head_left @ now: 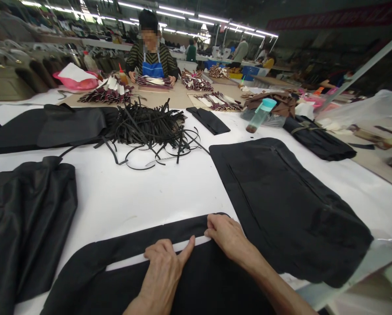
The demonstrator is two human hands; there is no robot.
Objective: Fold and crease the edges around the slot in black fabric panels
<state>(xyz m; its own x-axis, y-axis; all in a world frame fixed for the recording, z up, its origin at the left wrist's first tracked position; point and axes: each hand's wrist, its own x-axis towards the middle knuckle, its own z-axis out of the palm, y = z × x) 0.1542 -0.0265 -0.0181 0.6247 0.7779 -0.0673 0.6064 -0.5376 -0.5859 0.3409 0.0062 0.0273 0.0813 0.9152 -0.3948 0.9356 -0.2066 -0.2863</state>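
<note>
A black fabric or leather panel point(124, 286) with rounded corners lies in front of me at the bottom. Near its far edge runs a long white band point(127, 262); whether this is a strip or a slot showing the table, I cannot tell. My left hand point(165, 271) rests on the panel across the band, thumb stretched out to the right and fingers partly bent. At the band's right end, my right hand point(227, 234) has its fingers pressed together on the panel's far border. Their tips are partly hidden.
A black panel with a zipper-like line point(281, 192) lies to the right, black folded material point(28, 218) to the left. Beyond are a heap of black strips point(150, 124), a small black piece point(209, 120) and a bottle point(261, 114). Across the white table point(156, 188) a co-worker point(152, 57) handles maroon pieces.
</note>
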